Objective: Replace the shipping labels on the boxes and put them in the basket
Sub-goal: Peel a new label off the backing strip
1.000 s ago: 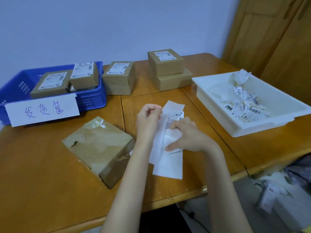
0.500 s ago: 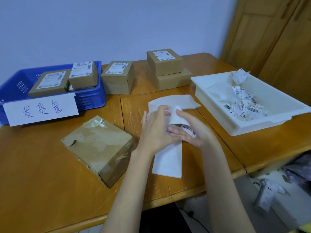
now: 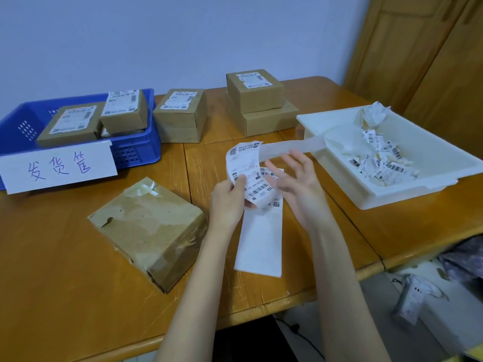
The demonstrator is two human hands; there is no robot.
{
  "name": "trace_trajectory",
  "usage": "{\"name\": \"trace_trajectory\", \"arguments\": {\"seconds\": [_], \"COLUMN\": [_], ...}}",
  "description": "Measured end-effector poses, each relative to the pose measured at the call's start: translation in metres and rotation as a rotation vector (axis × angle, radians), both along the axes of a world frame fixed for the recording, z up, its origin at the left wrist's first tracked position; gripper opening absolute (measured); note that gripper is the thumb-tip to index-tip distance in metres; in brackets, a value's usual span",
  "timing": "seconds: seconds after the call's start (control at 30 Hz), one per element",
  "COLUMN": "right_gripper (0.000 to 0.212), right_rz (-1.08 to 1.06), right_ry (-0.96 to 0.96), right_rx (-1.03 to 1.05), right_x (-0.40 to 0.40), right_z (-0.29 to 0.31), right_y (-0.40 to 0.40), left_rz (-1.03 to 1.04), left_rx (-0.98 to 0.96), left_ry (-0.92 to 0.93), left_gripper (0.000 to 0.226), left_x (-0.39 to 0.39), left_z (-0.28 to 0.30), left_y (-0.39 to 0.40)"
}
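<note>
Two bare hands work above the near middle of the wooden counter. The left hand pinches a printed shipping label by its lower edge, thumb on the printed face, fingers curled behind. The label stands roughly upright and curls at the top, its long axis running away from the person. The right hand hangs just right of it, palm toward the label, fingers spread and straight, gripping nothing. A translucent backing strip stretches from beside the label's top toward the white tray, its far end over the tray's near corner; what holds it up cannot be determined.

Beneath the hands a white label sheet lies flat, long axis pointing away from the person. Left of it sits a worn brown box, turned at an angle, with torn tape on top and no label.

Farther back, the tray on the right contains crumpled label scraps. Two stacks of labelled cardboard boxes stand at the counter's rear. At far left, a blue basket carries a handwritten sign and holds two labelled boxes.
</note>
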State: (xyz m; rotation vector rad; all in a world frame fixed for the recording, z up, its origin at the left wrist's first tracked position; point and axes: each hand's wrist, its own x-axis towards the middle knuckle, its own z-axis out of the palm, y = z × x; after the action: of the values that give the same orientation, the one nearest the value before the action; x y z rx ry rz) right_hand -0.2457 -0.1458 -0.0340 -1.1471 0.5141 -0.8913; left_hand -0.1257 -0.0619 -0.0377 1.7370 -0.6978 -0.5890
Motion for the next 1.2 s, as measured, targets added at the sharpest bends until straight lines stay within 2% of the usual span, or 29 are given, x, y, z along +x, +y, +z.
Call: {"name": "trace_trajectory", "arguments": {"seconds": [0.07, 0.13, 0.27, 0.4, 0.53, 0.63, 0.77, 0.97, 1.2], "right_gripper": [0.048, 0.044, 0.037, 0.024, 0.020, 0.025, 0.015, 0.011, 0.004], "right_rz": [0.037, 0.116, 0.108, -0.032, -0.135, -0.200, -0.301, -0.338, -0.306], "right_ry": [0.184, 0.281, 0.336, 0.339, 0.327, 0.337, 0.390, 0.475, 0.478], "right_rx": [-0.228, -0.361, -0.387, -0.380, -0.433, -0.405, -0.444, -0.536, -0.463], "right_x": [0.002, 0.004, 0.011, 0.016, 0.017, 0.019, 0.022, 0.023, 0.019], "right_z": [-0.006, -0.009, -0.013, -0.019, -0.022, -0.024, -0.026, -0.027, -0.025], "right_y": [0.001, 0.004, 0.007, 0.007, 0.007, 0.007, 0.009, 0.005, 0.005], "left_rz": [0.016, 0.014, -0.005, -0.022, -0.093, -0.094, -0.081, -0.002, 0.034], "left_rx": [-0.021, -0.029, -0.045, -0.108, -0.139, -0.161, -0.174, -0.171, -0.147], "left_ry": [0.117, 0.226, 0.341, 0.254, 0.180, 0.143, 0.102, 0.054, 0.145], "left_gripper": [0.025, 0.029, 0.014, 0.019, 0.024, 0.024, 0.030, 0.026, 0.025], "left_x": [-0.002, -0.004, -0.007, -0.009, -0.004, -0.002, -0.003, 0.000, -0.004], "left_z": [0.005, 0.010, 0.011, 0.007, 0.003, 0.001, -0.001, -0.001, 0.000], "left_y": [0.001, 0.002, 0.001, 0.003, 0.006, 0.007, 0.008, 0.006, 0.003]}}
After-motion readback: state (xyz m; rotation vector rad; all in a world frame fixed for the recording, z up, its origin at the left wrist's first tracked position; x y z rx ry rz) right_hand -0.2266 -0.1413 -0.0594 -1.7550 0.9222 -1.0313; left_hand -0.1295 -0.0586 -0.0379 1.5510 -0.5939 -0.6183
